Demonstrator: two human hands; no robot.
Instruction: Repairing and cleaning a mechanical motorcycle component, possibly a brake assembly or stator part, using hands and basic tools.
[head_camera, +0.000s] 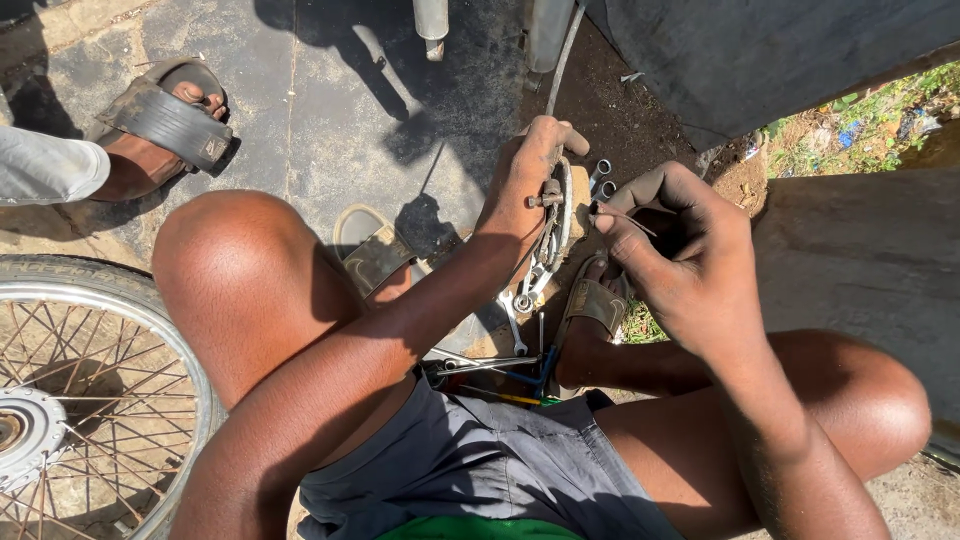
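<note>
While left hand clamps round brake plate at frame centre, right hand pinches thin wire just beside it; spoked wheel lies lower left w/ spanners btwn feet

A round, greasy metal brake plate stands on edge on the ground — a thin wire just beside it.

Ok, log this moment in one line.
left hand: grips metal part | right hand: pinches thin pin | wheel: lower left
</note>
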